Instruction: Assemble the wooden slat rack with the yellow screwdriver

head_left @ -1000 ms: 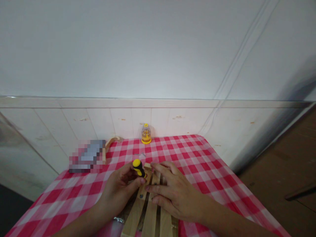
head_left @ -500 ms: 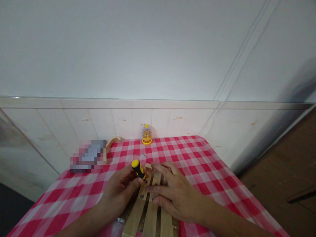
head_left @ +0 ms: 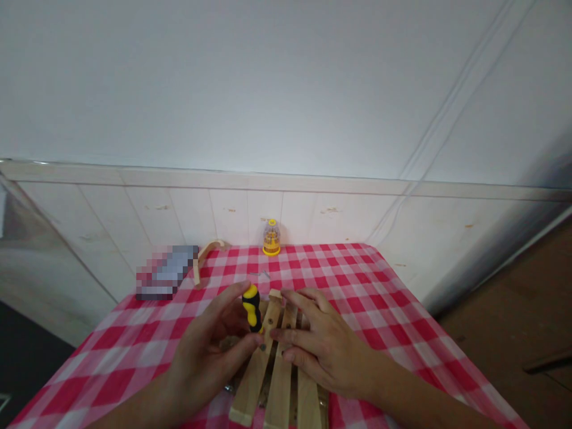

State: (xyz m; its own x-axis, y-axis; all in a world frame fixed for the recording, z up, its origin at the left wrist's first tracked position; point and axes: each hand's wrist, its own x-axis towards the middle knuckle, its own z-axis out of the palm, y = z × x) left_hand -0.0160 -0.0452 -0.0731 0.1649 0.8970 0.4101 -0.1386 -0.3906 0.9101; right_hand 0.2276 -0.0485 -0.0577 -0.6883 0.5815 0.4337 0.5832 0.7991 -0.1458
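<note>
A short screwdriver with a yellow and black handle stands nearly upright in my left hand, between thumb and fingers. Its lower end is beside the nearer screw head on the left wooden slat; whether it touches cannot be made out. Farther up that slat shows another screw head. My right hand lies across the slats with its fingers spread, partly covering the middle slat and the right slat.
A checked red and white cloth covers the table. By the wall stands a yellow-based clear container. At the left lie a pixelated flat object and a curved wooden piece. Small thin metal bits lie beyond the slats.
My left hand has shifted the screwdriver from the farther screw head to the nearer one on the left slat. My right hand stays on the slats. The whole view has shifted slightly.
</note>
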